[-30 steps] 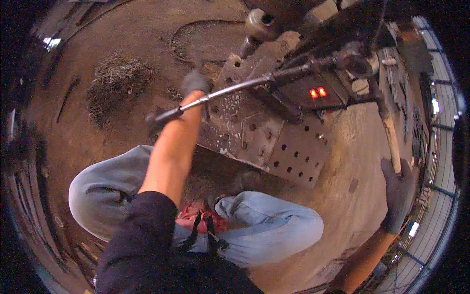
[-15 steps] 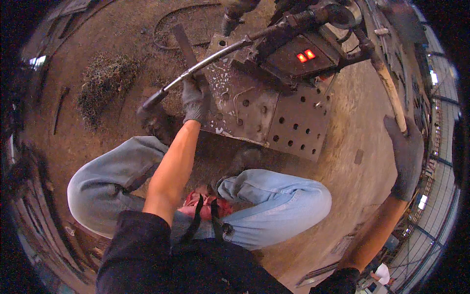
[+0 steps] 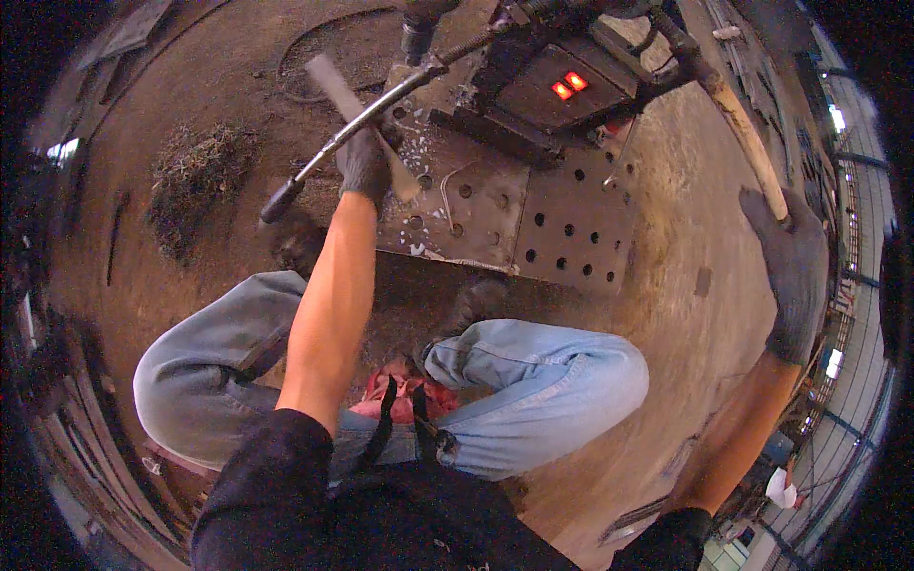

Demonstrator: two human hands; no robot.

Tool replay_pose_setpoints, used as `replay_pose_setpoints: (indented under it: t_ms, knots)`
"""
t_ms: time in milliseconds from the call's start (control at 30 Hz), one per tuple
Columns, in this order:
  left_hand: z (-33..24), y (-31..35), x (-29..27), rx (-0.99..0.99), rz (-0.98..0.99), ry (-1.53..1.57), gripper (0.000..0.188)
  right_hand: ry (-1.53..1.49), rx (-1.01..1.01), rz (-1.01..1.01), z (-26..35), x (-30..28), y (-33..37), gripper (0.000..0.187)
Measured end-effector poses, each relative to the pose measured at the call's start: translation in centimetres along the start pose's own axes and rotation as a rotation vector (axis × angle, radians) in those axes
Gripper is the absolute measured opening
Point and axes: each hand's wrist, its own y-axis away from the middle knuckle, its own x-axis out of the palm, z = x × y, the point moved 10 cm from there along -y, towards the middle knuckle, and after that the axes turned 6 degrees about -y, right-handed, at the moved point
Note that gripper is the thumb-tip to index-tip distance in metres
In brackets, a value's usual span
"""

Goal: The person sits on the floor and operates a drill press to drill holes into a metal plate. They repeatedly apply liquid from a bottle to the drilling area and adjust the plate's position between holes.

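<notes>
A flat strip (image 3: 333, 86) is slanting behind a steel rod (image 3: 352, 127).
The left hand's grip (image 3: 364, 164) is clenching it at the left edge of a perforated plate (image 3: 495, 224); the right hand's grip (image 3: 798, 265) is clasping a wooden handle (image 3: 748, 143).

Rod (image 3: 365, 125) obstructs above left grip (image 3: 365, 164); open gap between plate (image 3: 550, 243) and right grip (image 3: 795, 252).
</notes>
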Motion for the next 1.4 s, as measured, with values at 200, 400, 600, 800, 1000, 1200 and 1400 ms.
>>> replay_pose_setpoints:
  t_ms: [200,400,600,800,1000,1200,1400]
  knots:
    - [-2.4,-0.9,5.4,0.331,0.076,-0.495,0.028,-0.047,-0.05,-0.056,0.0,0.0,0.0,0.058]
    - [-1.8,-1.7,3.8,0.172,0.042,-0.331,0.025,-0.095,-0.029,-0.083,0.0,0.5,-0.3,0.055]
    - [-0.1,-3.2,4.5,0.426,0.314,-0.458,0.024,-0.088,-0.093,-0.104,0.7,-0.2,0.0,0.058]
    - [1.9,-3.8,0.5,0.003,-0.005,0.07,0.024,-0.12,-0.166,-0.187,0.0,0.2,-0.2,0.06]
    - [1.9,-1.4,5.9,0.172,0.319,-0.639,0.029,-0.085,-0.001,-0.048,-0.2,0.6,0.0,0.051]
    - [2.6,0.3,6.8,-0.014,0.409,-0.303,0.021,-0.122,-0.101,-0.115,0.8,0.2,0.3,0.054]
    - [3.5,-0.4,6.7,-0.081,0.428,-0.141,0.019,-0.102,-0.112,-0.103,0.7,0.3,0.2,0.052]
